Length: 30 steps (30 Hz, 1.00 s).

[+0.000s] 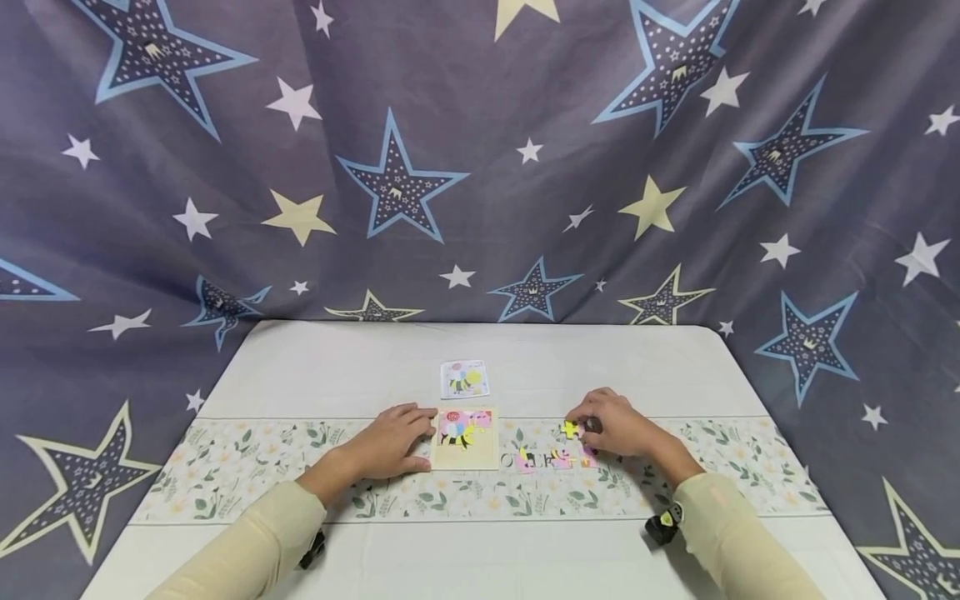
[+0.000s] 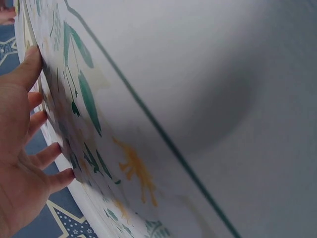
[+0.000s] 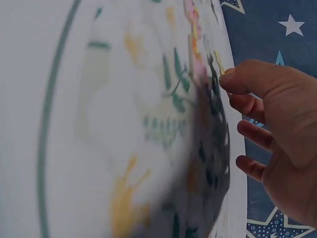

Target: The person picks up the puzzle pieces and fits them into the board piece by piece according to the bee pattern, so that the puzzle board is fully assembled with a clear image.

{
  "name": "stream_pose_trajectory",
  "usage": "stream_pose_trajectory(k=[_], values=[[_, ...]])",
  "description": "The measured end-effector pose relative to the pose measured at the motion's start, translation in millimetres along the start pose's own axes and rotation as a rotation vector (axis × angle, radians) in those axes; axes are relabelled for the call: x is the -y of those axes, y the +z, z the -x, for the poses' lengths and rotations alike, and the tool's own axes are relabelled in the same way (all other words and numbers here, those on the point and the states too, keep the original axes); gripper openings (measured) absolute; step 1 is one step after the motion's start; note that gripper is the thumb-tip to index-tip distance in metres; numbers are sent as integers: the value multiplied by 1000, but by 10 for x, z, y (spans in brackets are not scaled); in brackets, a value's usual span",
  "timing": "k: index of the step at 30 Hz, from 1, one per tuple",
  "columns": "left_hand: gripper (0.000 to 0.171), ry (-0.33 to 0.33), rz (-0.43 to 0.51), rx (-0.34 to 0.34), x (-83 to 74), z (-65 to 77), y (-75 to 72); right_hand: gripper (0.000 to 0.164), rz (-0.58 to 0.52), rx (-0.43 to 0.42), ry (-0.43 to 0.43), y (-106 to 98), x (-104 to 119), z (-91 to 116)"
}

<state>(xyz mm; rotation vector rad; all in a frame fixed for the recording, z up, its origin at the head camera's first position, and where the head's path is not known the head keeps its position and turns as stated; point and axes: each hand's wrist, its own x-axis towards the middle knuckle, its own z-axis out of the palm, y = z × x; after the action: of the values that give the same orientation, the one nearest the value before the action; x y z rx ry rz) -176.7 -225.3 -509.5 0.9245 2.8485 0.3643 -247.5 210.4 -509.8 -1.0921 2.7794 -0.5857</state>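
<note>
In the head view a square wooden puzzle board (image 1: 486, 457) lies mid-table, its upper part filled with pieces of a bee picture. My left hand (image 1: 393, 442) touches the board's left side, with thumb and fingers loosely spread along the edge. To the right of the board, my right hand (image 1: 617, 425) pinches a yellow puzzle piece (image 1: 570, 430) between thumb and forefinger. That same piece, seen edge-on in the right wrist view, is held above the cloth. Below this hand lie several loose pink puzzle pieces (image 1: 524, 461), some with black and yellow parts.
A picture card (image 1: 465, 380) with a matching bee lies just behind the board. The table (image 1: 360, 367) has a white cover with a floral band (image 1: 247, 467) across it. A dark curtain (image 1: 480, 225) with stars hangs behind the table.
</note>
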Motion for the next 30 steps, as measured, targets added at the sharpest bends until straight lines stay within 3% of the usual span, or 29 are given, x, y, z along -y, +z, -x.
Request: stream_pose_trajectory(k=[10, 19, 30], values=[[54, 2, 3, -5, -17, 2, -14, 27, -35, -26, -87, 52, 166, -177], [53, 2, -2, -3, -9, 3, 0, 31, -47, -52, -113, 120, 344, -311], [54, -3, 2, -3, -2, 0, 12, 32, -90, -4, -109, 230, 607, -541]])
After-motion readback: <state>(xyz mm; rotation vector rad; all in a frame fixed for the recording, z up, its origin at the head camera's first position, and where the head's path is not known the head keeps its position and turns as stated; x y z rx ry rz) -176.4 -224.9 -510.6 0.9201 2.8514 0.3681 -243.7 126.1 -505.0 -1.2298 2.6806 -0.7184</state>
